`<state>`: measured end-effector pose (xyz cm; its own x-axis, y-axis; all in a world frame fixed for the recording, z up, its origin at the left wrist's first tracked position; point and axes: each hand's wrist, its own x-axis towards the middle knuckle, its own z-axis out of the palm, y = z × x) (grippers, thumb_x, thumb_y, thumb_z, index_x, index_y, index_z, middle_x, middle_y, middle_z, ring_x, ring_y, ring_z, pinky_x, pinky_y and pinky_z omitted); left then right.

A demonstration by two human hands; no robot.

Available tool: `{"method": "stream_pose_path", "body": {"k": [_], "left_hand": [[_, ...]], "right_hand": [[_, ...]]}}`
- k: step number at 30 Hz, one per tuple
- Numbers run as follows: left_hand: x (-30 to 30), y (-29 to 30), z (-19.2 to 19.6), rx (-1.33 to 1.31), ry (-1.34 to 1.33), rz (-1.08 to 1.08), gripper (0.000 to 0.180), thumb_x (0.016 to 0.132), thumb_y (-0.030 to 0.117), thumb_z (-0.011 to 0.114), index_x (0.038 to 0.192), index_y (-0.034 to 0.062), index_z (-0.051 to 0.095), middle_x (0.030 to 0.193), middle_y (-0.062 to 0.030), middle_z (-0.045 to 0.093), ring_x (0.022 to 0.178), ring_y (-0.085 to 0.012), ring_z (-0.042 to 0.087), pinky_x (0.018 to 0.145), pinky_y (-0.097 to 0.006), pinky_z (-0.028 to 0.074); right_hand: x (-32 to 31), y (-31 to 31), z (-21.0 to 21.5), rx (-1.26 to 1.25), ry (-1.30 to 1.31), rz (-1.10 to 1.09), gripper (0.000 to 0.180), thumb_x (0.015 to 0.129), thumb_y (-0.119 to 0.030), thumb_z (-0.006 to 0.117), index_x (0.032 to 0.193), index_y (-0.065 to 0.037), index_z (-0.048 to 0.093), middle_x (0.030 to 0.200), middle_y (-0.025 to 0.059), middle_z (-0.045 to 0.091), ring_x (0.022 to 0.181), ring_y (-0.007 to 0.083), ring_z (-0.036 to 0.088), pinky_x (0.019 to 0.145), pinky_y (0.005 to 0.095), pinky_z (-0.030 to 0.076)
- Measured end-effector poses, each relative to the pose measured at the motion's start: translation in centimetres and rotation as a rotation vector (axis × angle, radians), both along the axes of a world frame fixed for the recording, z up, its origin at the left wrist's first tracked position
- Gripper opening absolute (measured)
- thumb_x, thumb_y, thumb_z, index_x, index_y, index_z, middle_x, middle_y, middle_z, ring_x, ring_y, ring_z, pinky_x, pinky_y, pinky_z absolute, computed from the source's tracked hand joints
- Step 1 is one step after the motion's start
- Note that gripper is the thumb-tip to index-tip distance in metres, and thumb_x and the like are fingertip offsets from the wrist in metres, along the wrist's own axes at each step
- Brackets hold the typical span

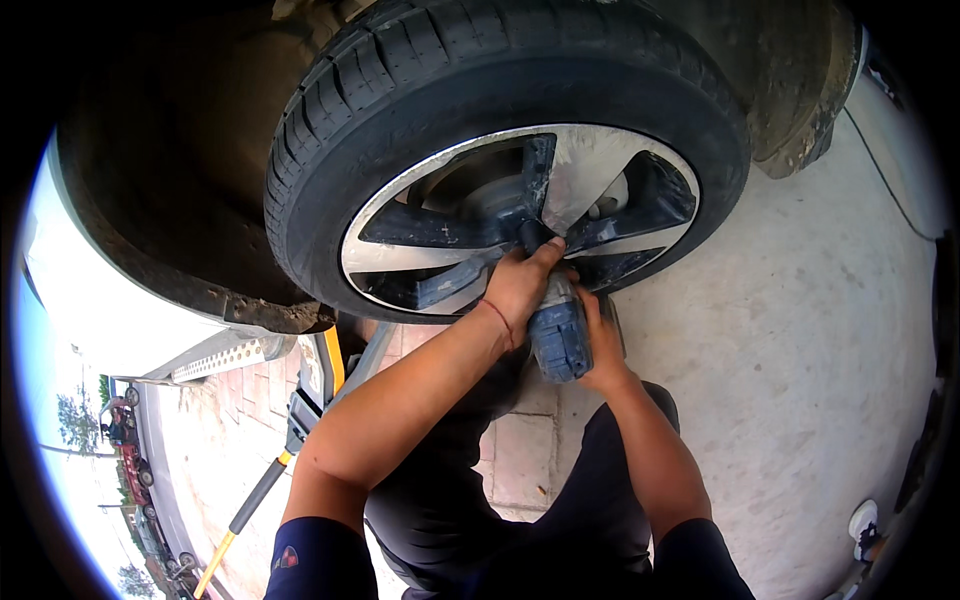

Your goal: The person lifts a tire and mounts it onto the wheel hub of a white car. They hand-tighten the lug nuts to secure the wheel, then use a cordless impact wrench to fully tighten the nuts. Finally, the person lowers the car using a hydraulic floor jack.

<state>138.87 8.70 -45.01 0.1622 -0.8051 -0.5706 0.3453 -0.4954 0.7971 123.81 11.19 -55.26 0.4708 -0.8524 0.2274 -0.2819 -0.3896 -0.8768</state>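
A car wheel (pixel 600 170) with a black tyre (pixel 400 90) and a silver and black spoked rim fills the upper middle of the view. A dark blue power wrench (pixel 558 335) points at the wheel's hub. My left hand (pixel 520 285) lies over the front of the tool by the hub, with a red cord around the wrist. My right hand (pixel 603 345) is wrapped around the tool's grip below it. The tool's tip and the wheel's centre are hidden behind my hands.
A yellow and black floor jack (pixel 315 385) with a long handle sits under the car's sill at the lower left. The car's wheel arch (pixel 790 90) curves around the tyre. Pale concrete floor (pixel 800 350) spreads to the right. A thin cable (pixel 880 170) runs across it.
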Motion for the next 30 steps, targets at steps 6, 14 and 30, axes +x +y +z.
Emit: {"method": "stream_pose_path", "body": {"k": [6,14,30], "left_hand": [[-0.08,0.01,0.17,-0.021,-0.014,0.015,0.034,0.097,0.03,0.062,0.11,-0.0007,0.053,0.088,-0.0152,0.068,0.074,-0.0249,0.067,0.069,-0.039,0.057],[-0.23,0.02,0.67,-0.013,-0.013,0.031,0.028,0.092,0.02,0.06,0.11,-0.0006,0.052,0.087,-0.0159,0.068,0.074,-0.027,0.067,0.071,-0.039,0.057],[-0.34,-0.19,0.3,0.02,0.001,0.055,0.031,0.095,0.029,0.06,0.107,0.0009,0.054,0.085,-0.0165,0.068,0.07,-0.0267,0.067,0.068,-0.04,0.057]], "right_hand": [[-0.02,-0.11,0.03,-0.017,-0.025,0.002,0.093,0.07,-0.024,0.083,0.144,-0.013,0.028,0.101,0.0214,0.069,0.091,0.0444,0.068,0.077,0.0479,0.054],[0.12,-0.15,0.23,-0.132,-0.054,-0.016,0.091,0.072,-0.028,0.082,0.144,-0.006,0.031,0.092,0.0228,0.069,0.082,0.0429,0.069,0.072,0.049,0.055],[0.15,-0.18,-0.54,-0.086,-0.026,-0.016,0.092,0.072,-0.022,0.083,0.144,-0.012,0.027,0.105,0.022,0.068,0.094,0.0453,0.067,0.079,0.0485,0.054]]}}
